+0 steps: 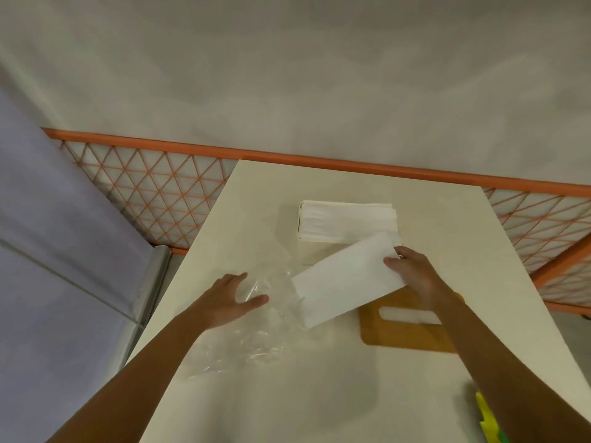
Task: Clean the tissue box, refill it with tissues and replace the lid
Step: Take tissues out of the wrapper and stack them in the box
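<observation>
Pale worktop (319, 394): tissue stack (342, 282), judged soft and floppy, is pinched at its 3 o'clock end by right hand (412, 276); underside support is advised. Left hand (230, 298) is spread open over wrapper (271, 324).

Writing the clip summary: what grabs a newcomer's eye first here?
The right hand, mid-frame, pinches a slab of white tissues held slantwise just in front of the open tissue box, which is stacked full. The wooden lid lies flat on the table under that forearm, and the left hand rests on crumpled clear plastic wrap to the left.
</observation>
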{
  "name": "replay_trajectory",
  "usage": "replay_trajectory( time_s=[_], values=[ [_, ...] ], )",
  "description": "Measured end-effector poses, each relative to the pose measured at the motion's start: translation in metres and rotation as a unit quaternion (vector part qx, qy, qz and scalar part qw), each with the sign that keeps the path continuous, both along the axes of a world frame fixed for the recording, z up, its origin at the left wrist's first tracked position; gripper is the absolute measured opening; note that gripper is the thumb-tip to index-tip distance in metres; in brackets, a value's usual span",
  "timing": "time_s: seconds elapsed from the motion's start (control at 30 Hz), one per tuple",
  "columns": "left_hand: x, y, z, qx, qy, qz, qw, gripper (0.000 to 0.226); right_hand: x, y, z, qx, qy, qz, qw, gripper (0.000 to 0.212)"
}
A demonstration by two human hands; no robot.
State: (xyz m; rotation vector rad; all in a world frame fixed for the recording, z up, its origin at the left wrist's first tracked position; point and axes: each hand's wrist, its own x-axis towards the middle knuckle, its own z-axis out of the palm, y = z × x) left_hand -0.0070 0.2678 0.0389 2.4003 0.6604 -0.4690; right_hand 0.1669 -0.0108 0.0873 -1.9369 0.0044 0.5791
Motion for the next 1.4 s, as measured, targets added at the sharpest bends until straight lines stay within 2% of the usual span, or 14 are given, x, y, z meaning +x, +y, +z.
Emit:
replay_trajectory(
  time_s=[0.13, 0.23, 0.43, 0.5, 0.63, 0.77, 0.97, 1.23, 1.3, 1.4],
  values=[
    [0.041, -0.014, 0.024, -0.007, -0.108, 0.041, 0.993, 0.064, 0.022, -0.023, 0.035, 0.040, -0.029, -0.046, 0.998, 0.027],
    [0.070, -0.035, 0.044, -0.068, -0.181, 0.088, 0.977, 0.050, 0.033, -0.029, 0.050, 0.081, -0.034, -0.072, 0.994, 0.029],
    [0.121, -0.072, 0.069, -0.217, -0.155, 0.136, 0.954, 0.054, 0.049, -0.024, 0.047, 0.159, 0.013, -0.094, 0.983, 0.035],
    [0.133, -0.076, 0.069, -0.223, -0.175, 0.151, 0.947, 0.047, 0.052, -0.018, 0.039, 0.157, 0.019, -0.097, 0.983, 0.036],
    [0.150, -0.070, 0.067, -0.182, -0.214, 0.181, 0.943, 0.036, 0.064, -0.005, 0.022, 0.100, -0.004, -0.101, 0.990, 0.035],
    [0.168, -0.059, 0.061, -0.123, -0.195, 0.165, 0.959, 0.039, 0.080, 0.010, 0.007, -0.007, -0.062, -0.095, 0.994, 0.041],
    [0.190, -0.046, 0.038, -0.064, -0.147, 0.147, 0.976, 0.043, 0.097, 0.024, -0.018, -0.099, -0.117, -0.051, 0.987, 0.053],
    [0.197, -0.041, 0.016, 0.140, -0.135, 0.060, 0.979, 0.051, 0.111, 0.030, -0.044, -0.139, -0.194, -0.013, 0.971, 0.047],
    [0.195, -0.042, 0.017, 0.187, -0.152, 0.043, 0.970, 0.062, 0.112, 0.029, -0.049, -0.181, -0.236, 0.017, 0.955, 0.048],
    [0.197, -0.046, 0.022, 0.235, -0.204, -0.038, 0.949, 0.065, 0.113, 0.029, -0.046, -0.246, -0.357, 0.088, 0.897, 0.048]
  ],
)
